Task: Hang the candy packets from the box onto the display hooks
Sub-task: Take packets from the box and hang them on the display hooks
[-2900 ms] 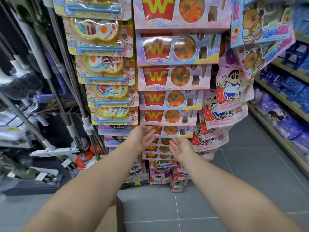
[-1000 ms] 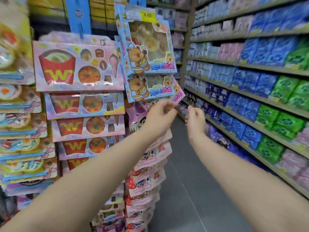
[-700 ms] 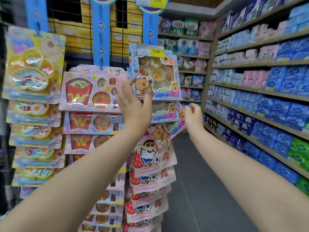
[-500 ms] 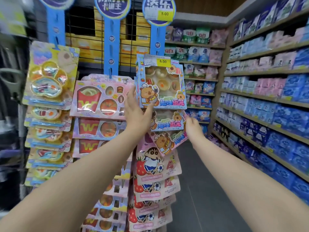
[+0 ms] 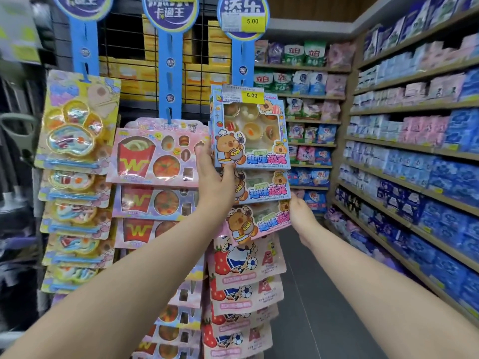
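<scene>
Raised from the low rows, the left hand [image 5: 215, 185] now pinches the top capybara packet [image 5: 248, 133] by its lower corner. The right hand [image 5: 302, 216] grips the tilted packet [image 5: 259, 221] two below. The display strips [image 5: 169, 73] look nearly full, and the box is out of sight.

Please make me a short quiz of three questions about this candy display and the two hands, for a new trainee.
1. True or false: the left hand holds the lower left corner of the top box.
2. Which price stands on the yellow tag of that box? A) 5.00 B) 6.00 C) 8.00
3. Fill in: the right hand holds the tilted packet by its ____ edge.
Key: 1 true; 2 B; 3 right.
</scene>
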